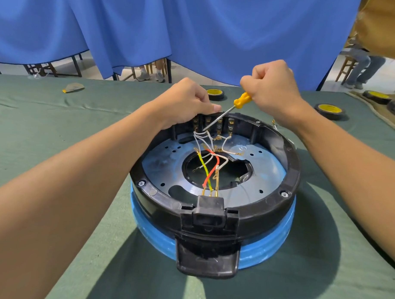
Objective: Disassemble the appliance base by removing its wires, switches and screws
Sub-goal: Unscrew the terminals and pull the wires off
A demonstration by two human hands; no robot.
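Note:
The appliance base [289, 166], a black ring on a blue body, lies upside down on the green cloth. Inside it, white, red and yellow-green wires [211, 169] run from the near plug socket [211, 207] to the switch block [213, 123] at the far rim. My left hand [186, 100] grips the far rim by the switch block, thumb on top. My right hand [270, 86] holds a yellow-handled screwdriver [242, 100]. Its tip touches the white wires at the switch terminals. Hex screws [141, 183] sit in the black ring.
Rolls of black tape with yellow cores lie behind the base [215, 94] and to the right [329, 110]. More rolls [378, 97] rest on a mat at the far right. A small yellowish scrap [73, 87] lies far left. Blue curtains hang behind the table; a seated person is at the right.

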